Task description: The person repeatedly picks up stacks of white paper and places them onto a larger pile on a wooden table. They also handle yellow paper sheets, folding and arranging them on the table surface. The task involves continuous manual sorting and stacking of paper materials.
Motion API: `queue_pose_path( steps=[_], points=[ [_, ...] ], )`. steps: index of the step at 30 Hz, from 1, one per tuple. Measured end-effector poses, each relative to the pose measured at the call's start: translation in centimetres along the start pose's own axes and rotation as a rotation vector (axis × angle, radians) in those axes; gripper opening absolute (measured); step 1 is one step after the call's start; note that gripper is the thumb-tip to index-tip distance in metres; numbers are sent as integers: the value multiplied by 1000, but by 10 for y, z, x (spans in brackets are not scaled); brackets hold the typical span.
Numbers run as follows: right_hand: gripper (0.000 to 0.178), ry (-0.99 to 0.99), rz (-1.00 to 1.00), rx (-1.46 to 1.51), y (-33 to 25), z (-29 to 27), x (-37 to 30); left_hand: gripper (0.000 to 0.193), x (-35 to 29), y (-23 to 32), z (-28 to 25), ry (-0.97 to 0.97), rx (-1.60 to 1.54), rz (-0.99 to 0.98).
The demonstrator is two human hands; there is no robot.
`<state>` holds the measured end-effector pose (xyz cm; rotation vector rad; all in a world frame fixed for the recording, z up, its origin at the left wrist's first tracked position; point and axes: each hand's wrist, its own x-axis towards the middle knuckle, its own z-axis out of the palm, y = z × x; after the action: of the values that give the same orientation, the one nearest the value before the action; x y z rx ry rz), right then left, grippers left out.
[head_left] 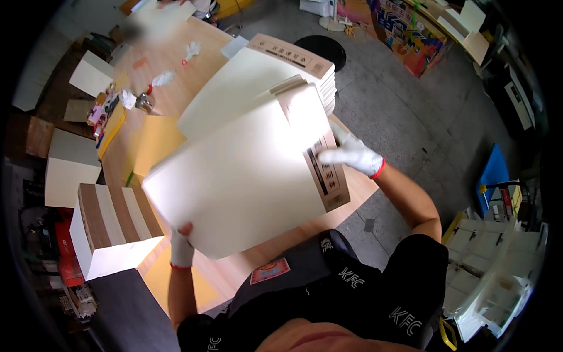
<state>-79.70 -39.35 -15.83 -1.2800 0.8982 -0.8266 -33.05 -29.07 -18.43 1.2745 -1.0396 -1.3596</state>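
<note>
Between my hands is a large white sketch pad (234,182) with a brown printed band along its right edge, tilted above the table. My left hand (182,245), in a white glove with the thumb tip bare, grips its lower left corner; the other fingers are hidden under it. My right hand (355,157), in a white glove with a red cuff, holds the banded edge, thumb on top. Glare washes out part of the band. Just beyond lies a stack of similar pads (229,82), partly covered by the one I hold.
On the left stands a tall pile of white and brown pads (114,220). A wooden table (205,44) carries yellow sheets (153,144) and small clutter. A black round stool (324,51) is behind the stack. White plastic crates (492,264) stand at the right.
</note>
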Motion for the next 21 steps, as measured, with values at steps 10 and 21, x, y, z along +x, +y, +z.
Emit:
queue_pose_path(
  steps=[10,21],
  points=[
    [69,-306,-72,-254,82,26,-41,28,-138,-70,-3,153,-1064,-347],
    [80,-444,37,-370,63,25,-54,35,-153,-83,-31,-79,-234,-323]
  ],
)
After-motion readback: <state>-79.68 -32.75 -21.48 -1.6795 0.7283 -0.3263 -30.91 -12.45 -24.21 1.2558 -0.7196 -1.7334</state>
